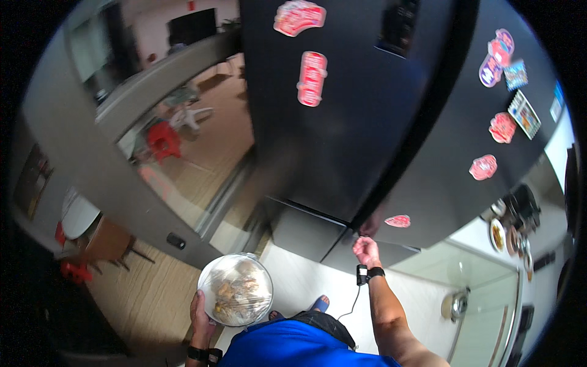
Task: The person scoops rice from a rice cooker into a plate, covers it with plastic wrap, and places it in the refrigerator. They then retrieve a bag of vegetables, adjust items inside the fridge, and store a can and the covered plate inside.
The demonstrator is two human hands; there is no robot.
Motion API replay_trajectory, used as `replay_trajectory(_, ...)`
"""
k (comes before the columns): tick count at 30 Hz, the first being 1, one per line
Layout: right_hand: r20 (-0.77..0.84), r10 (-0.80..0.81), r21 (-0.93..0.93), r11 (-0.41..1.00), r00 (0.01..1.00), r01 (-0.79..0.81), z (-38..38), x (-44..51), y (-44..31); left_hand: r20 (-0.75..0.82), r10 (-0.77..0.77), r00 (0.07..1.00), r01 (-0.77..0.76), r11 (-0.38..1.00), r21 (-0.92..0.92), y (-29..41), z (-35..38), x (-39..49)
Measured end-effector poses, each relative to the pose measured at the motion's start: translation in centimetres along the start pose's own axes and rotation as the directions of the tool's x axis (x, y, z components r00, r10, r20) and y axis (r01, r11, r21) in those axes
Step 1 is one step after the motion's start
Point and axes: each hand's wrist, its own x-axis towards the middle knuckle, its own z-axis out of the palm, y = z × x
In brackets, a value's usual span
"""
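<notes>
My left hand [200,314] holds a round bowl [206,298] by its left rim. Clear plastic wrap [250,280] is stretched over the bowl, and pieces of brownish food show through it. Before me stands a dark refrigerator [321,151] with a left and a right door above and drawers below. My right hand [366,251] is at the lower inner corner of the right door [426,183], its fingers curled. Whether the fingers grip the door edge cannot be made out. Both doors appear closed.
A sliding glass door frame [174,220] stands at left, with a red stool [164,141] seen through it. At right, a white counter [477,243] carries a dish of food [497,235]. A metal pot [458,305] shows below. A cable [355,303] hangs from my right wrist.
</notes>
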Motion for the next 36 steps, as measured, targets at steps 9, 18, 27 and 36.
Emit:
replay_trajectory(9, -0.223, 0.003, -0.245, 0.968, 0.975, -0.059, -5.0, -15.1, 0.2, 0.101, -0.149, 0.984, 0.155, 0.987, -0.049, -1.5, 1.8, 5.5)
replay_trajectory(18, -0.601, -0.227, -0.296, 0.954, 0.766, 0.050, -12.0, -29.1, -0.5, 0.185, -0.260, 0.948, 0.266, 0.964, -0.011, -2.3, 7.7, 11.3)
replay_trajectory(27, -0.750, -0.302, 0.007, 0.887, 0.589, 0.463, -20.8, -35.6, -4.2, 0.212, -0.324, 0.922, 0.313, 0.946, 0.085, -2.6, 13.3, 10.8)
replay_trajectory(36, -0.918, 0.051, 0.195, 0.922, 0.394, 0.334, -29.2, -30.6, 0.4, 0.259, -0.258, 0.931, 0.239, 0.966, 0.103, -2.7, 14.7, 11.6)
